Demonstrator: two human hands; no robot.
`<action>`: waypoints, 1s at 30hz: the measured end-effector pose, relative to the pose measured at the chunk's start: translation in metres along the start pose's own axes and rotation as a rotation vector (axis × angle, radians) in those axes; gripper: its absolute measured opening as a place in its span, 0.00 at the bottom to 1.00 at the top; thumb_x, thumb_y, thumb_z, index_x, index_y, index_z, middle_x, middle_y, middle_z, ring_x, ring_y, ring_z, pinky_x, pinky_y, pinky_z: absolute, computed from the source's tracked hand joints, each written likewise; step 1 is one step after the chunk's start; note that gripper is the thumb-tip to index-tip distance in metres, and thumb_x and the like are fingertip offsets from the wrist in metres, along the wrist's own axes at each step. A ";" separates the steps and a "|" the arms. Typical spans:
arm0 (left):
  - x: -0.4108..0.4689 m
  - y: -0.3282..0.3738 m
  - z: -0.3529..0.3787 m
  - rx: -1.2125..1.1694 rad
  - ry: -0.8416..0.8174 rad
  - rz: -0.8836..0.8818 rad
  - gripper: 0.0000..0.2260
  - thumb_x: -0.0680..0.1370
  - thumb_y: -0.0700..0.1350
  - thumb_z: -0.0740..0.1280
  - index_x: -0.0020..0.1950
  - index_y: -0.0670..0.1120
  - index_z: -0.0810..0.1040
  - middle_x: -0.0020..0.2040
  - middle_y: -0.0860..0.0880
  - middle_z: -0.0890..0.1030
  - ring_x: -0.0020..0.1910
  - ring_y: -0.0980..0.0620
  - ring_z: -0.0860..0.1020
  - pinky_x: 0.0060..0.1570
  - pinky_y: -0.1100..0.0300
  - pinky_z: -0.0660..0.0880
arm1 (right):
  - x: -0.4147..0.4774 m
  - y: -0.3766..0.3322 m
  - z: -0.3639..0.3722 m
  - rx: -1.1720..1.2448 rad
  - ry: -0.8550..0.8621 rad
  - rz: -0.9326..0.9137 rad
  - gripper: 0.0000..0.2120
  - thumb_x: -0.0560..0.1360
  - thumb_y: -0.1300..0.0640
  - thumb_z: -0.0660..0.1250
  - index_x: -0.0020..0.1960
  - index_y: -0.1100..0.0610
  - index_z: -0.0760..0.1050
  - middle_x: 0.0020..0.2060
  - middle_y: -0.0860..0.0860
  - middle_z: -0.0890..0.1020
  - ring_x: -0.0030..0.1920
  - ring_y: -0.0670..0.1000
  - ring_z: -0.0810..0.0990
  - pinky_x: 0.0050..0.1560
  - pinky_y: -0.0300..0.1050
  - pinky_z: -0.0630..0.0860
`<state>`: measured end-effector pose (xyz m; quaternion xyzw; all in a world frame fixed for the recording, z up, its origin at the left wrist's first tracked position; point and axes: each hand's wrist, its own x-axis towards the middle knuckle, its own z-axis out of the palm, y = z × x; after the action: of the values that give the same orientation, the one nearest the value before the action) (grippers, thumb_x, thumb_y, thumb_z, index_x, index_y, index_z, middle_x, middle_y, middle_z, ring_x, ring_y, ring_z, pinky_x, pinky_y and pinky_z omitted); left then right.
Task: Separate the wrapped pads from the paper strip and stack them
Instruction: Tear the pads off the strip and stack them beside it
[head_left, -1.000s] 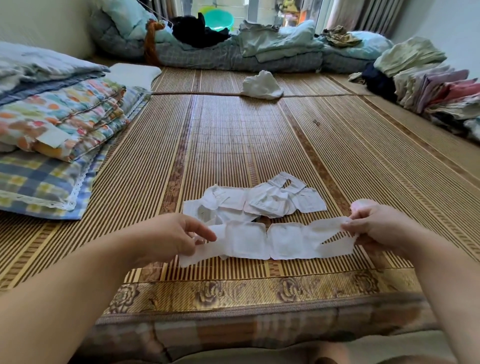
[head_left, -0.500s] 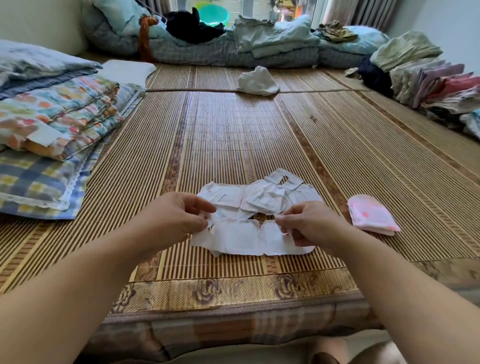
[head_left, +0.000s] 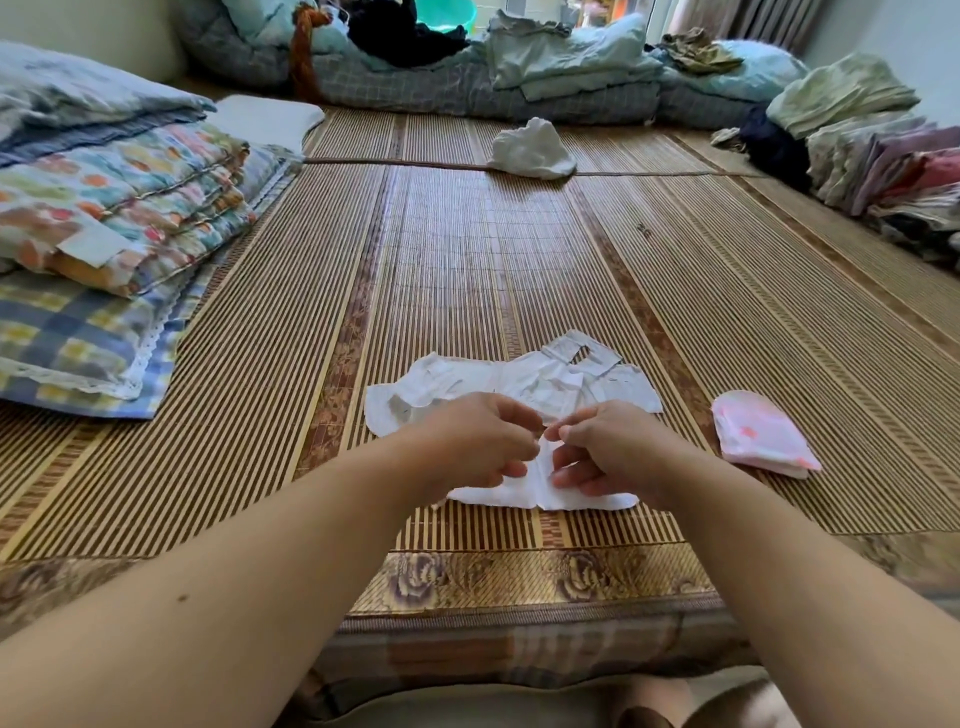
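Observation:
A white paper strip with two wrapped pads (head_left: 540, 493) lies on the bamboo mat (head_left: 467, 249) just in front of me. My left hand (head_left: 475, 441) and my right hand (head_left: 608, 449) are close together over its middle, each pinching the strip beside the seam between the two pads. Behind the hands lies a heap of more white strip pieces and pads (head_left: 519, 382). A small stack of pink-patterned wrapped pads (head_left: 761, 441) sits on the mat to the right of my right hand.
Folded quilts and a checked pillow (head_left: 104, 249) are piled at the left. Folded clothes (head_left: 883, 150) line the right edge. Bedding (head_left: 519, 62) runs along the far side. A crumpled white cloth (head_left: 532, 150) lies mid-mat.
The strip was stretched wide between my hands. Both hands have since drawn together at its middle, uncovering the pink pad stack on the right.

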<state>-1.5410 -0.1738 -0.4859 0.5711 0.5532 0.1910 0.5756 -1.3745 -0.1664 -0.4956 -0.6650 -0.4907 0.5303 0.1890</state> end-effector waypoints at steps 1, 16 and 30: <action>0.003 -0.001 0.003 0.015 -0.018 -0.022 0.14 0.76 0.40 0.65 0.61 0.48 0.77 0.52 0.47 0.81 0.42 0.53 0.79 0.45 0.58 0.77 | 0.000 0.000 0.000 -0.004 -0.005 -0.001 0.10 0.80 0.62 0.57 0.50 0.57 0.77 0.38 0.56 0.84 0.34 0.51 0.84 0.38 0.46 0.78; 0.007 -0.026 -0.046 0.693 0.284 0.014 0.13 0.73 0.47 0.72 0.57 0.51 0.79 0.53 0.51 0.81 0.44 0.56 0.78 0.47 0.57 0.78 | 0.000 0.014 -0.043 -0.592 0.315 -0.095 0.12 0.68 0.53 0.75 0.49 0.55 0.80 0.42 0.50 0.82 0.40 0.49 0.80 0.43 0.47 0.78; 0.000 -0.023 -0.045 0.632 0.238 0.000 0.05 0.74 0.51 0.69 0.40 0.52 0.79 0.38 0.53 0.81 0.34 0.57 0.77 0.30 0.62 0.69 | 0.004 0.027 -0.042 -0.406 0.192 -0.030 0.08 0.67 0.55 0.75 0.36 0.55 0.76 0.33 0.51 0.80 0.32 0.49 0.76 0.28 0.41 0.70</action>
<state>-1.5886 -0.1600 -0.4941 0.6951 0.6483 0.0753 0.3014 -1.3252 -0.1640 -0.5028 -0.7294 -0.5771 0.3520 0.1048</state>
